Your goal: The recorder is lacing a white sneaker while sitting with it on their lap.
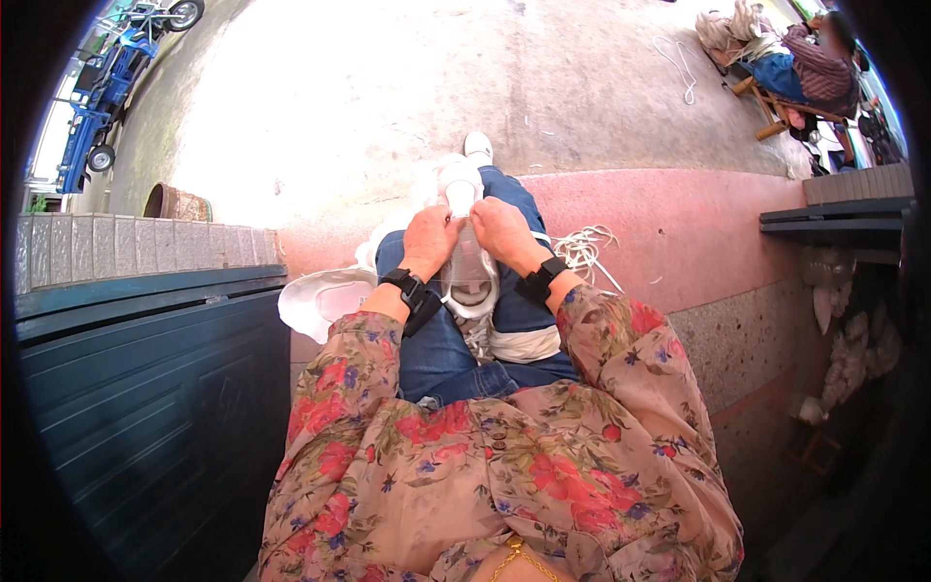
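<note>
A white and grey sneaker (472, 283) rests between my thighs, its heel opening toward me. My left hand (433, 238) is closed at the left side of its tongue and lacing area. Opposite it, my right hand (506, 233) pinches at the right side, with the fingertips of both hands close together. Any lace between the fingers is too small to make out. By my left thigh lies another pale shoe (325, 299) with a pinkish inside. A tangle of white laces (586, 250) hangs beside my right knee, and a pale cloth band (526, 345) crosses my right thigh.
Blue door panels (145, 359) stand at my left, below a tiled ledge (145, 242). Beyond are a brown pot (177, 203) and a blue cart (97, 107). At far right another person (819, 73) sits near white bundles. A loose white cord (687, 78) lies on the ground.
</note>
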Motion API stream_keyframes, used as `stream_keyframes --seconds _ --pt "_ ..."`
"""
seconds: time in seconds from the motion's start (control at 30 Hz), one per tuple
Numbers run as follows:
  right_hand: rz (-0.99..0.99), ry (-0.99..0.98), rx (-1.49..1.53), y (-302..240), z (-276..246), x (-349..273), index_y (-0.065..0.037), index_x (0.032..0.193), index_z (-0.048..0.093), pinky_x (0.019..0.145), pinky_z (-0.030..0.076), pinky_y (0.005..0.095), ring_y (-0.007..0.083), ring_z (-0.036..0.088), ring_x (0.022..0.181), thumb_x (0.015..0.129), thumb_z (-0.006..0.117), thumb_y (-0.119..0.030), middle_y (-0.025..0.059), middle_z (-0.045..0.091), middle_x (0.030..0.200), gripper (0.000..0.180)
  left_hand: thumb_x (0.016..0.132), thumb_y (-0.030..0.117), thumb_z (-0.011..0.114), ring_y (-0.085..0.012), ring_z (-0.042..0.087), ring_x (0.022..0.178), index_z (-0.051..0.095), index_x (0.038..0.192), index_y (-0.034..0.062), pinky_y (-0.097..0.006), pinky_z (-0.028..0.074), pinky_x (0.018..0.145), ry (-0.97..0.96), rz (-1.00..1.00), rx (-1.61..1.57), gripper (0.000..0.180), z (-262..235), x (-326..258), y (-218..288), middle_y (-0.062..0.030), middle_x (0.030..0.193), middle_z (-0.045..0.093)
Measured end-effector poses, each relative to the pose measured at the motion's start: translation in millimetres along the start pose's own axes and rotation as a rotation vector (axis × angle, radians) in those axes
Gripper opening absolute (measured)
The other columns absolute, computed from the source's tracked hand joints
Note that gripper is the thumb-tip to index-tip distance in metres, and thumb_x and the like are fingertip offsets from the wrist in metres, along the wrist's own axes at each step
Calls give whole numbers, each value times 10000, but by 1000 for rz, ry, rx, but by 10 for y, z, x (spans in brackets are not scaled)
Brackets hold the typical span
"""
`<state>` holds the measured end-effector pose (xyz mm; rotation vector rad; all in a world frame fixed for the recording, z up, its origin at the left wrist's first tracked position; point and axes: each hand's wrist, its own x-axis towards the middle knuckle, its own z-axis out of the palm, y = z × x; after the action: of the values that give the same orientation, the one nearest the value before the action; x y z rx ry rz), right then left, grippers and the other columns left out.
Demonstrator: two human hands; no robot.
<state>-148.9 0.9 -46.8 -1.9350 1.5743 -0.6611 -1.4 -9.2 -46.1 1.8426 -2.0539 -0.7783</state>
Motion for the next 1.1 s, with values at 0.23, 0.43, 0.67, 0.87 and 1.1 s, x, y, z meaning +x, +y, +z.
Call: stream_keyframes --seconds 0.23,0.43,0.67,0.87,1.1 --pt "35 28 55 48 127 39 -30 747 585 660 435 412 337 548 741 753 513 -104 158 553 753 103 745 303 589 -310 576 674 613 747 25 -374 443 601 19 9 -26 279 33 -5 -35 -166 698 591" --pt "42 34 27 11 85 6 -31 816 616 720 427 399 336 542 814 726 500 -54 195 568 839 149 731 260 599 -283 585 688 591 820 27 -356 454 631 -20 -4 -127 249 -43 -42 -31 -157 719 598" --pt "-7 45 233 -17 239 140 -9 915 558 737 424 407 361 537 848 726 476 -29 206 568 850 207 740 194 601 -243 604 649 562 886 27 -324 473 603 79 38 -225 226 -70 -26 -86 -130 718 609" --pt "72 -19 163 -134 76 82 -31 933 506 678 436 405 361 547 809 760 544 -129 181 574 838 202 717 117 515 -302 555 692 517 734 72 -386 462 603 133 455 211 47 -16 57 -242 -125 692 540" --pt "108 -125 60 -77 -61 -157 -48 1008 450 700 419 445 381 529 858 758 551 -184 198 566 899 302 644 12 491 -300 541 734 522 801 55 -351 451 630 364 453 466 165 -880 185 -826 -157 752 536"
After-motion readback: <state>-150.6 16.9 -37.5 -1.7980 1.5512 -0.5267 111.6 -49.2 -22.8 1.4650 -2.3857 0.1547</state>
